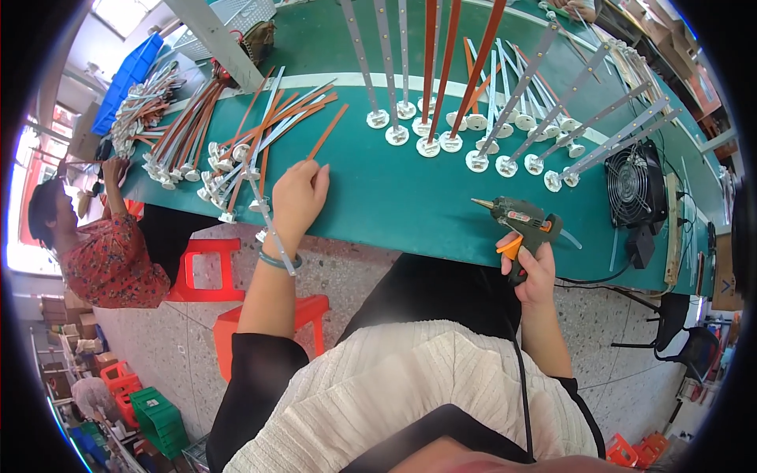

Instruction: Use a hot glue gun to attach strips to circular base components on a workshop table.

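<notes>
Glue gun point(523, 223) in right hand point(532, 272), just off table edge point(441, 251).

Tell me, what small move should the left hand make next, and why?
Probably close the left hand on a strip from the loose pile of strips: its fingers lie among them, holding none, while the right hand already grips the glue gun.
</notes>
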`<state>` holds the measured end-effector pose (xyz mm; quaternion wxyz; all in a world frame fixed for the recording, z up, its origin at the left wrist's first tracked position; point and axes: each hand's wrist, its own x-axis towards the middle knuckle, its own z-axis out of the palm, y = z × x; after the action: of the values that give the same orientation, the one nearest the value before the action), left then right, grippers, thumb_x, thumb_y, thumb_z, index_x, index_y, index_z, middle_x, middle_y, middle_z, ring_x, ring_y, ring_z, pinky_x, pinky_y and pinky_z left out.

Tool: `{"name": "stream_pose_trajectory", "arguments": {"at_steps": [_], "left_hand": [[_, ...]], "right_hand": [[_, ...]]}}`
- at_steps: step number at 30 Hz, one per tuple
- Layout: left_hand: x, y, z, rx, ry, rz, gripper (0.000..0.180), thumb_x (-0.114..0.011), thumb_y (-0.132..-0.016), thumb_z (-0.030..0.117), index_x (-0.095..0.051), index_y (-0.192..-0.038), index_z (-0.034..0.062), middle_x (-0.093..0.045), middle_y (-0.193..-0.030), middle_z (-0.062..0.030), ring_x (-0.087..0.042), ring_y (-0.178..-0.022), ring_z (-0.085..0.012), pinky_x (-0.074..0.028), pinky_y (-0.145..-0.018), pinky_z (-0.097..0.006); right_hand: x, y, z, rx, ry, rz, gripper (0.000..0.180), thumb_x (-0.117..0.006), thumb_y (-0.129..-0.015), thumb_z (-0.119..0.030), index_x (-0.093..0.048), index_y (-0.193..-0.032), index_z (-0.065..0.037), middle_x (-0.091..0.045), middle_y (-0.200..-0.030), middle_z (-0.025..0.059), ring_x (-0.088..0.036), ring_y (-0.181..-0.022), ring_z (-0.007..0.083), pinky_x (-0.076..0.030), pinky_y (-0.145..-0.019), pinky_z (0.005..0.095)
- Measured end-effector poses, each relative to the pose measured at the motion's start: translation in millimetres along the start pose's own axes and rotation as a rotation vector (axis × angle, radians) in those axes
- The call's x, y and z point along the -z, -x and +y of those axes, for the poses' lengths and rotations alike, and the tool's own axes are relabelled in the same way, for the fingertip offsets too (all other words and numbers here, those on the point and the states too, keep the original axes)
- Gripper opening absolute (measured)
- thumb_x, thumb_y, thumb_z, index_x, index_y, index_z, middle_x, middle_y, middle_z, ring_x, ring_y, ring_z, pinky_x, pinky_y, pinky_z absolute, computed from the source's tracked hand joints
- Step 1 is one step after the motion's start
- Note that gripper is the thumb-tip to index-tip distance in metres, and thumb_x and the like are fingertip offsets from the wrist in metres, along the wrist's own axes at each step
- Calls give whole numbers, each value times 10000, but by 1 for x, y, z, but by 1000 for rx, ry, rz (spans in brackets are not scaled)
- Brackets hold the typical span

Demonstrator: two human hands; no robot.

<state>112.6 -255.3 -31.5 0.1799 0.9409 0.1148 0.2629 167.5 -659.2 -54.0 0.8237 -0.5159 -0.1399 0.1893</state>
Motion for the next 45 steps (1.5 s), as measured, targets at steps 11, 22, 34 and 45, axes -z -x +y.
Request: {"name": "stream_pose_trajectory", "arguments": {"at_steps": [11,22,34,45], "left_hand": [[55,87,-19,152,43,-230,350,-724,-880,171,-505,-674,-8,-485,-660,-158,-477,-590,-303,-373,-553,-403],[58,14,-35,-126,-83,396,348,-734,-864,83,-654,-1199,30,-662,-1105,-154,-634,-958,-286,-502,-812,-373],[-6,-24,-24,-178,-152,336,99,-696,-910,204,-673,-982,139,-688,-858,-40,-640,-790,-289,-509,-663,-374],[3,-24,-34,-81,-157,379,112,-664,-952,246,-668,-981,138,-699,-820,-72,-678,-720,-282,-514,-597,-377]], "right_hand": [[2,2,2,7,0,5,524,-620,-933,-176,-421,-1376,21,-635,-1076,214,-602,-668,181,-503,-585,264],[3,3,1,11,-13,20,533,-628,-930,-174,-415,-1380,17,-629,-1081,211,-602,-670,182,-493,-574,255],[5,5,-1,54,-29,60,471,-610,-960,-167,-441,-1365,5,-638,-1090,205,-603,-677,179,-478,-591,268],[44,4,-61,-343,481,410,340,-625,-992,-269,-582,-1242,-42,-686,-991,82,-627,-686,116,-521,-568,242]]}}
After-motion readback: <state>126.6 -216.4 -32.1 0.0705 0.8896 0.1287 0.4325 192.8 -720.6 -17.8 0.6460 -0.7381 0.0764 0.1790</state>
